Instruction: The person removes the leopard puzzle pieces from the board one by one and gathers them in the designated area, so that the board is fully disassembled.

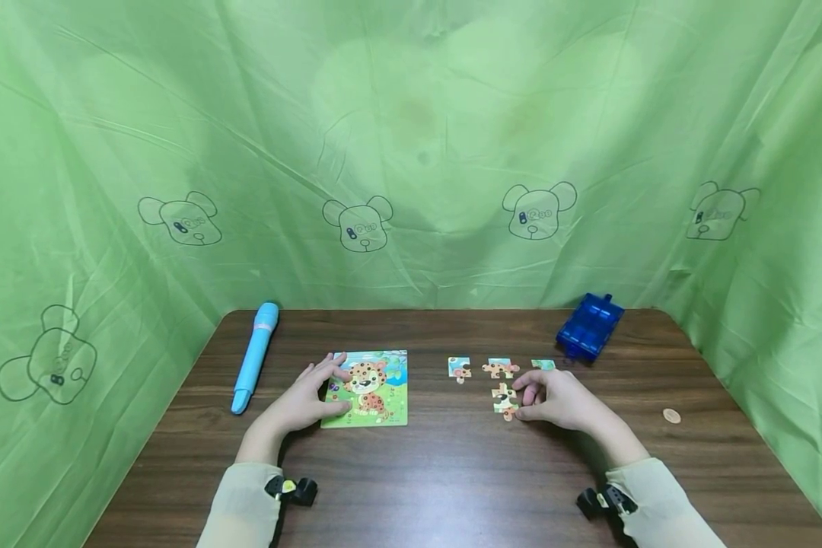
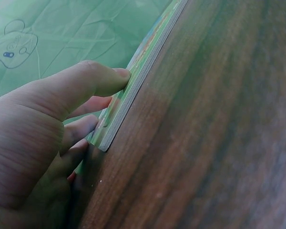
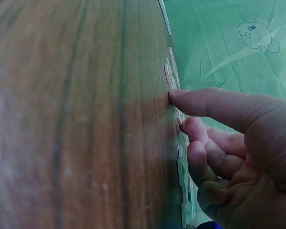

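A square picture board (image 1: 373,392) showing a spotted cub lies flat at centre-left. My left hand (image 1: 306,399) rests on its left side with fingers spread; in the left wrist view the thumb (image 2: 102,78) touches the board's surface by its edge. At the right, my right hand (image 1: 562,397) has thumb and index finger at the edge of a puzzle piece (image 1: 504,399), pinching it on the tabletop. In the right wrist view the other fingers (image 3: 219,157) are curled. Just beyond lie more puzzle pieces, one with blue sky (image 1: 459,367), one spotted (image 1: 499,369) and one green (image 1: 543,364) partly behind the hand.
A light blue microphone-shaped stick (image 1: 253,358) lies at the table's left. A clear blue plastic case (image 1: 591,327) sits at the back right. One small round wooden disc (image 1: 671,416) is right of my right hand. Green fabric (image 1: 411,152) surrounds the table (image 1: 445,487).
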Demonstrator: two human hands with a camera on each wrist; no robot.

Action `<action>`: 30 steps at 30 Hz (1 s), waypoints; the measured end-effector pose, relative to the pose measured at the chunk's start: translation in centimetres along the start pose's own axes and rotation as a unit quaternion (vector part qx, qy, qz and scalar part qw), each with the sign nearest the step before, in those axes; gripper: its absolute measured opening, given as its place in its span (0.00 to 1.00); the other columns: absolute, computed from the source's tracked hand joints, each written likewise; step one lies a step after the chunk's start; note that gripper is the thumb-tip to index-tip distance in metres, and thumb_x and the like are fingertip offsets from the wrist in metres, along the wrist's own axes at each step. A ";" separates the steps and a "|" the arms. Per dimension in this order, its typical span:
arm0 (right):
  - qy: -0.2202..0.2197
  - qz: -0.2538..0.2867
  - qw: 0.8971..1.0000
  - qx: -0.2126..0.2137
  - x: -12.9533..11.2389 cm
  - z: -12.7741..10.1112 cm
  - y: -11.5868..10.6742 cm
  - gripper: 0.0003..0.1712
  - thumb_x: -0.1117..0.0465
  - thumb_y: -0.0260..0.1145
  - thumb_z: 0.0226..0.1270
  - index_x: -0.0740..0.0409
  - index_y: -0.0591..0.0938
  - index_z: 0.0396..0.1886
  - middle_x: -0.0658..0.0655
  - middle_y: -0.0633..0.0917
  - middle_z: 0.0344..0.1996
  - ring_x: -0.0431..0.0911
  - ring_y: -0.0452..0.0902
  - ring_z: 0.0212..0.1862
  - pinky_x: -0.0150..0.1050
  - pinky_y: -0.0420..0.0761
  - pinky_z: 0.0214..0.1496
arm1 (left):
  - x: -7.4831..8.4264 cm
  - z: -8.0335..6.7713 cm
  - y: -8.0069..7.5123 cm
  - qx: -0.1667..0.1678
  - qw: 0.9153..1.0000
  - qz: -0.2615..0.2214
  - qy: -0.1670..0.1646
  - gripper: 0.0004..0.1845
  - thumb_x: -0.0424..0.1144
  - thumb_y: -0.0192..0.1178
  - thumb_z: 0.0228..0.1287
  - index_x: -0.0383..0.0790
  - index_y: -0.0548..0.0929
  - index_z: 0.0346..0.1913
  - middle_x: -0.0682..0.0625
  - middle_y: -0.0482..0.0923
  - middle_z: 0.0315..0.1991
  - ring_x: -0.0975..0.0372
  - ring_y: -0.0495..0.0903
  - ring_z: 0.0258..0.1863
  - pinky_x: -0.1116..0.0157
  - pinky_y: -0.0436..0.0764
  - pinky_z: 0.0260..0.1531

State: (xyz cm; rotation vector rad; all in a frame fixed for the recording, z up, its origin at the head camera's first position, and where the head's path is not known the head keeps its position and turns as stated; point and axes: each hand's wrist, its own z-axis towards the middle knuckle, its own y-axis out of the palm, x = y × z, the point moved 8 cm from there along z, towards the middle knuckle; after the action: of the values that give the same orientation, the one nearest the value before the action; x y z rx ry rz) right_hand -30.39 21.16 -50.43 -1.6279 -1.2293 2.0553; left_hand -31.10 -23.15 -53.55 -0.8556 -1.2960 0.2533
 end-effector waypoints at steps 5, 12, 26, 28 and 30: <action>-0.001 0.001 1.000 0.006 -0.4 0.1 -0.1 0.22 0.57 0.87 0.59 0.61 0.89 0.50 0.43 0.84 0.29 0.34 0.77 0.29 0.33 0.79 0.34 | 0.0 0.1 0.0 0.000 1.000 0.001 0.002 0.22 0.49 0.78 0.68 0.52 0.84 0.61 0.43 0.59 0.87 0.43 0.48 0.88 0.33 0.38 0.83; -0.014 0.014 1.000 -0.001 -2.7 0.3 0.3 0.21 0.56 0.83 0.66 0.62 0.88 0.52 0.42 0.84 0.29 0.35 0.77 0.28 0.33 0.79 0.32 | 0.2 0.3 0.1 0.001 1.000 0.002 0.007 0.23 0.48 0.78 0.68 0.50 0.82 0.61 0.42 0.60 0.86 0.41 0.49 0.88 0.31 0.39 0.82; -0.083 0.055 0.994 -0.033 -13.2 5.4 6.6 0.22 0.50 0.79 0.72 0.60 0.87 0.55 0.41 0.84 0.31 0.37 0.79 0.32 0.35 0.83 0.39 | -0.5 -0.4 0.1 0.013 0.998 0.020 -0.062 0.53 0.56 0.78 0.66 0.37 0.64 0.84 0.40 0.47 0.90 0.38 0.42 0.88 0.29 0.53 0.79; -0.084 0.069 0.993 -0.044 -14.5 6.7 7.9 0.22 0.51 0.79 0.71 0.61 0.87 0.56 0.42 0.85 0.32 0.37 0.80 0.32 0.35 0.83 0.40 | -0.6 -0.5 -0.1 0.014 0.997 0.022 -0.068 0.54 0.57 0.79 0.65 0.37 0.63 0.85 0.40 0.47 0.90 0.40 0.40 0.88 0.30 0.53 0.80; -0.080 0.082 0.992 -0.051 -15.4 7.7 9.1 0.22 0.53 0.79 0.71 0.62 0.87 0.56 0.43 0.85 0.32 0.37 0.80 0.32 0.35 0.83 0.40 | -0.6 -0.4 -0.1 0.013 0.997 0.024 -0.072 0.56 0.58 0.79 0.64 0.38 0.61 0.86 0.41 0.47 0.90 0.41 0.40 0.89 0.30 0.53 0.80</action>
State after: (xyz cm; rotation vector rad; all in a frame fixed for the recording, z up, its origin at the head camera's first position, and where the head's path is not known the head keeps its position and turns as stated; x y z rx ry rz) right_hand -29.19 2.09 -46.37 -1.6872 -1.3109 2.2987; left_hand -30.97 -23.77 -53.95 -0.8596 -1.4045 0.3736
